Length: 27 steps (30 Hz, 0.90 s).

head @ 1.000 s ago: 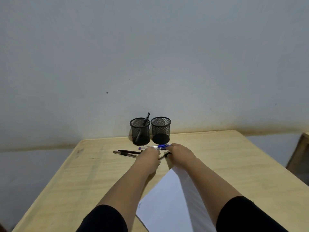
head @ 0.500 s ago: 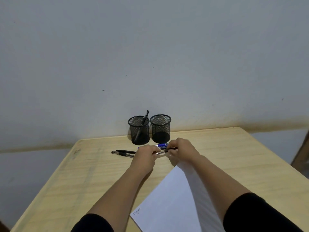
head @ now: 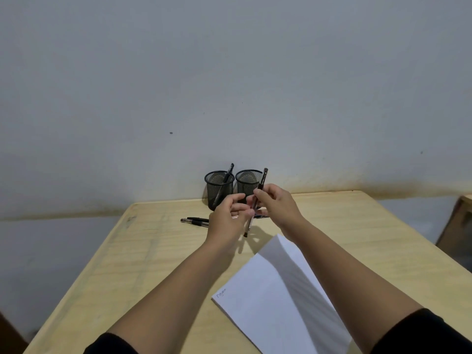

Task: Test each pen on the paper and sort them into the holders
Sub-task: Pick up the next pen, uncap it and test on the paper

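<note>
Two hands meet above the bench (head: 163, 251) in the head view: the right hand (head: 277, 205) pinches a dark pen (head: 259, 191) held nearly upright, while the left hand (head: 227, 221) curls its fingers (head: 238, 198) near the lower barrel; whether they grip it is unclear. Behind stand two mesh holders (head: 219, 190), with paper (head: 278, 295) nearer.

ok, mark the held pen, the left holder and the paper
held pen (head: 262, 180), head view, upper barrel above the right hand (head: 278, 204)
left holder (head: 219, 190), head view, mesh front wall
paper (head: 278, 302), head view, middle of the sheet
</note>
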Each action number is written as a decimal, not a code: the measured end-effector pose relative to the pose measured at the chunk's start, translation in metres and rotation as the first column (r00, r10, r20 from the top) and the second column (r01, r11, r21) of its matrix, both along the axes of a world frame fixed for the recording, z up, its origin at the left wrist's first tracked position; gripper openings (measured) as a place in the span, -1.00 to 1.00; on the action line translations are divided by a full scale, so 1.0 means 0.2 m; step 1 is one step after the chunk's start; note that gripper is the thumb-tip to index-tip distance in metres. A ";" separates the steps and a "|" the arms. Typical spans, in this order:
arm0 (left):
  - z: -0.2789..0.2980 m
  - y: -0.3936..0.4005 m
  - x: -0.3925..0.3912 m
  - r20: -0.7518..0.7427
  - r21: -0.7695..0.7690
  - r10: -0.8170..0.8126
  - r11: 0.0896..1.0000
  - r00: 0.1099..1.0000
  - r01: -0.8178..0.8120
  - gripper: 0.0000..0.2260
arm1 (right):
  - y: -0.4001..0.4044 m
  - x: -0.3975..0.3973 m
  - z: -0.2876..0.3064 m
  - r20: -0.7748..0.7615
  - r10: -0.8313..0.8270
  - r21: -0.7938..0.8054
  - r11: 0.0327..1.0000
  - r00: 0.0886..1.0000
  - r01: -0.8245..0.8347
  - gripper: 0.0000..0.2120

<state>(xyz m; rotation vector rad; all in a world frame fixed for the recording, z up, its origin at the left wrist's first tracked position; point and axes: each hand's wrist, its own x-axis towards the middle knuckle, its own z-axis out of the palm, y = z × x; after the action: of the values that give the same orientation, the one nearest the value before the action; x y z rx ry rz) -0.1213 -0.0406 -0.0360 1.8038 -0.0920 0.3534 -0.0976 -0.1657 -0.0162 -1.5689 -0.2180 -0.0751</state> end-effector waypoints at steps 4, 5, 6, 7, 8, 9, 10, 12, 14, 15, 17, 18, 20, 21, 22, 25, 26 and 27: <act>0.06 0.06 -0.06 0.094 0.079 0.054 0.995 0.994 -0.062 -0.73 | 0.04 -0.09 0.03 0.106 0.036 -0.124 0.992 0.994 -0.023 -0.82; 0.08 0.07 -0.08 0.120 0.073 0.073 0.994 0.990 -0.082 -0.74 | 0.05 -0.11 0.05 0.131 0.055 -0.151 0.988 0.990 -0.035 -0.82; 0.09 0.07 -0.10 0.140 0.061 0.104 0.992 0.985 -0.113 -0.74 | 0.06 -0.13 0.06 0.157 0.074 -0.189 0.981 0.985 -0.044 -0.82; 0.11 0.08 -0.12 0.154 0.044 0.138 0.988 0.978 -0.147 -0.74 | 0.06 -0.15 0.07 0.184 0.090 -0.237 0.970 0.979 -0.045 -0.82; 0.12 0.10 -0.13 0.163 0.023 0.161 0.986 0.973 -0.167 -0.74 | 0.07 -0.17 0.07 0.204 0.105 -0.289 0.957 0.973 -0.043 -0.83; 0.13 0.12 -0.14 0.167 0.001 0.165 0.986 0.972 -0.168 -0.73 | 0.08 -0.18 0.07 0.208 0.121 -0.328 0.944 0.971 -0.047 -0.83; 0.14 0.14 -0.15 0.172 -0.020 0.156 0.988 0.973 -0.155 -0.72 | 0.09 -0.20 0.06 0.196 0.139 -0.356 0.932 0.971 -0.062 -0.84; 0.16 0.18 -0.17 0.179 -0.014 0.126 0.992 0.976 -0.125 -0.72 | 0.10 -0.22 0.05 0.155 0.185 -0.394 0.912 0.970 -0.111 -0.84; 0.16 0.22 -0.18 0.175 0.020 0.112 0.993 0.978 -0.118 -0.81 | 0.10 -0.23 0.05 0.108 0.230 -0.414 0.895 0.967 -0.166 -0.87; 0.15 0.24 -0.18 0.157 0.013 0.124 0.992 0.980 -0.128 -0.85 | 0.10 -0.23 0.05 0.079 0.245 -0.412 0.891 0.966 -0.192 -0.90; 0.12 0.28 -0.16 0.095 -0.044 0.172 0.985 0.981 -0.168 -0.88 | 0.09 -0.23 0.07 0.009 0.247 -0.391 0.893 0.969 -0.224 -0.89; 0.10 0.31 -0.16 0.058 -0.082 0.199 0.978 0.978 -0.194 -0.87 | 0.07 -0.22 0.08 -0.030 0.241 -0.371 0.899 0.970 -0.234 -0.84; 0.07 0.35 -0.14 -0.011 -0.201 0.225 0.954 0.974 -0.223 -0.87 | 0.05 -0.22 0.11 -0.105 0.233 -0.290 0.923 0.967 -0.253 -0.82; 0.06 0.37 -0.14 -0.042 -0.267 0.224 0.937 0.974 -0.227 -0.90 | 0.04 -0.22 0.12 -0.133 0.232 -0.217 0.942 0.963 -0.257 -0.84; 0.05 0.38 -0.14 -0.068 -0.323 0.215 0.919 0.974 -0.225 -0.92 | 0.04 -0.21 0.12 -0.153 0.230 -0.120 0.961 0.961 -0.249 -0.87; 0.02 0.37 -0.14 -0.093 -0.456 0.160 0.870 0.983 -0.185 -0.87 | 0.07 -0.21 0.10 -0.163 0.208 0.148 0.972 0.964 -0.185 -0.90; 0.01 0.36 -0.14 -0.093 -0.473 0.144 0.864 0.985 -0.171 -0.86 | 0.08 -0.22 0.09 -0.160 0.203 0.196 0.966 0.966 -0.171 -0.91; 0.00 0.35 -0.14 -0.089 -0.478 0.123 0.865 0.988 -0.151 -0.86 | 0.10 -0.22 0.07 -0.156 0.200 0.223 0.961 0.967 -0.163 -0.93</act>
<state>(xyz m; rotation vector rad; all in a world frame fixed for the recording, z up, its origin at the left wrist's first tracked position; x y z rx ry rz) -0.1491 0.0287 -0.0358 1.3201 0.1566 0.3878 -0.1421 -0.1449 -0.0028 -1.3312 -0.2067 0.1814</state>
